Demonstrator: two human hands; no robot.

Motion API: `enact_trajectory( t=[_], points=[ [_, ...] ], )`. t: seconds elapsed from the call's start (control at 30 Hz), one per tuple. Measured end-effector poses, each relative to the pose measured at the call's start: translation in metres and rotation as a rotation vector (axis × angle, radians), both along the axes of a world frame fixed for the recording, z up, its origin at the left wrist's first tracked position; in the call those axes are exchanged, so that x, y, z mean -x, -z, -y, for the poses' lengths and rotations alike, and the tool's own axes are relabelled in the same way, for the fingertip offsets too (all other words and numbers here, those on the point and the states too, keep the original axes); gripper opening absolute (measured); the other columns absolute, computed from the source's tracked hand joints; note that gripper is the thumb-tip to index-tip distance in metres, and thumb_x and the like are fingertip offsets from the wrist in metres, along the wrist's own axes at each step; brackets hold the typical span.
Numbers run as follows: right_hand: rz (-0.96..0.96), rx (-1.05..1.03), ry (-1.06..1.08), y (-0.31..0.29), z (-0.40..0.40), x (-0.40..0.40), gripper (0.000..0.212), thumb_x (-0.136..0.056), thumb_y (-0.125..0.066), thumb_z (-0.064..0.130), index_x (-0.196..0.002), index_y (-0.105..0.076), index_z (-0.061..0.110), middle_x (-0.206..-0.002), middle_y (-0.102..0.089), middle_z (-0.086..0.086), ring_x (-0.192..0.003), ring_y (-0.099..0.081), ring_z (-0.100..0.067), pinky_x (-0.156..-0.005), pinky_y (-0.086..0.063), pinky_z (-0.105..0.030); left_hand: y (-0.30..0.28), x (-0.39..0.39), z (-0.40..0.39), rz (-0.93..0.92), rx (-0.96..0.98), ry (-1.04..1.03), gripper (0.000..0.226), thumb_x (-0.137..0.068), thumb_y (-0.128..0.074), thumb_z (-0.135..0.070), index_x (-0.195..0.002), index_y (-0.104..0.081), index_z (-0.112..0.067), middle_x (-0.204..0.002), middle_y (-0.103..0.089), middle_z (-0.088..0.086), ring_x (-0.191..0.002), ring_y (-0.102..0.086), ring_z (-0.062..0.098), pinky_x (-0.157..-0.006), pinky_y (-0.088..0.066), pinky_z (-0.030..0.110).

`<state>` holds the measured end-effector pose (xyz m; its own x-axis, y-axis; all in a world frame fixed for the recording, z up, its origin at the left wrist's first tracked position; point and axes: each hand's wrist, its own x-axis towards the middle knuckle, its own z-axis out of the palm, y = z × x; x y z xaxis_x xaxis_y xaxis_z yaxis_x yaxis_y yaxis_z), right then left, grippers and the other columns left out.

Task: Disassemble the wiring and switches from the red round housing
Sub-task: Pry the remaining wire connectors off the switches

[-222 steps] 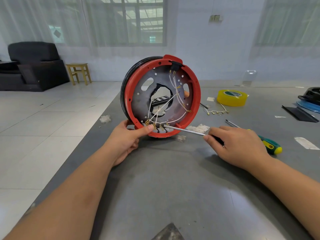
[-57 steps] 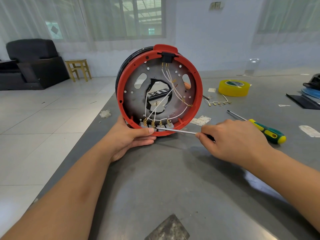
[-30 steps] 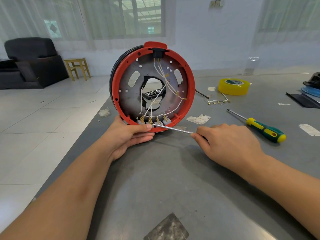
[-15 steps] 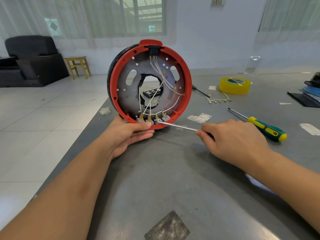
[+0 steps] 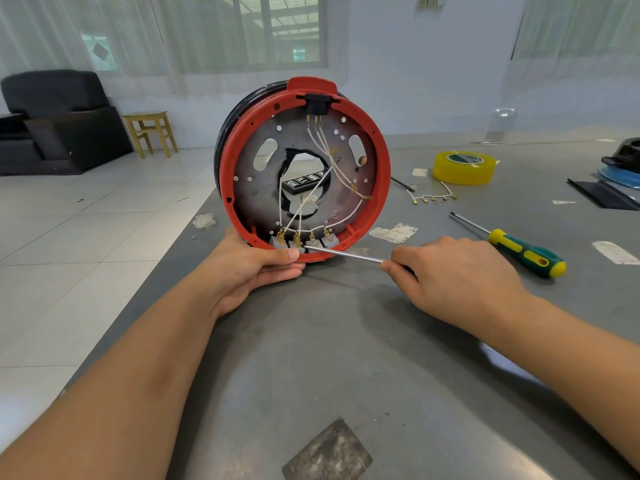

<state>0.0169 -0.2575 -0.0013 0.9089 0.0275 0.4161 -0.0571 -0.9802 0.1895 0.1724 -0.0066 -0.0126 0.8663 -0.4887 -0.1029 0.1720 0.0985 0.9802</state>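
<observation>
Red housing (image 5: 379,188) standing on edge on the grey table (image 5: 346,358), at centre frame, open side toward the camera. Inside, white wires (image 5: 325,174) run from a black connector (image 5: 317,102) at the top rim to a row of grey switches (image 5: 304,241) at the bottom rim. Left hand (image 5: 252,271), lower centre, grips the bottom rim, thumb over the edge just beside the switches. Right hand (image 5: 457,282), centre right, holds a screwdriver (image 5: 346,254); its handle is hidden in the curled fingers, and its metal shaft reaches leftward with the tip at the switches. A second screwdriver (image 5: 523,251) with a green and yellow handle lies on the table at right. Behind it, upper right, are a yellow tape roll (image 5: 462,168) and a loose wire set (image 5: 434,197).
</observation>
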Motion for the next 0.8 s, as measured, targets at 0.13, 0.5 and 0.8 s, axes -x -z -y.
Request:
enact_trajectory(
  t=[0.13, 0.5, 0.8],
  points=[
    [-0.011, 0.000, 0.006, -0.001, 0.000, 0.000, 0.048, -0.102, -0.017, 0.063, -0.096, -0.055, 0.035, -0.078, -0.059, 0.008, -0.069, -0.060, -0.021, -0.048, -0.034, -0.026, 0.000, -0.001, -0.001, -0.008, -0.005, 0.008, 0.077, -0.064, -0.087, 0.001, -0.135, -0.059, -0.004, -0.106, -0.077, 0.027, -0.097, -0.078, 0.040, -0.072, -0.066, 0.035],
    [0.011, -0.101, 0.074, 0.012, -0.010, 0.002, 0.044, -0.101, -0.016, 0.066, -0.083, -0.040, 0.033, -0.067, -0.049, 0.005, -0.062, -0.052, -0.026, -0.048, -0.030, -0.029, 0.000, -0.001, 0.001, -0.026, 0.056, -0.058, 0.086, -0.059, -0.088, 0.001, -0.139, -0.054, -0.004, -0.107, -0.078, 0.026, -0.096, -0.078, 0.042, -0.071, -0.066, 0.036],
    [-0.016, -0.186, 0.083, 0.018, -0.017, 0.001, 0.045, -0.102, -0.016, 0.066, -0.089, -0.045, 0.033, -0.074, -0.057, 0.004, -0.070, -0.060, -0.027, -0.055, -0.047, -0.034, 0.000, 0.000, 0.002, -0.038, 0.080, -0.086, 0.081, -0.059, -0.088, -0.003, -0.134, -0.058, 0.005, -0.106, -0.078, 0.025, -0.095, -0.079, 0.038, -0.070, -0.065, 0.034]
  ],
)
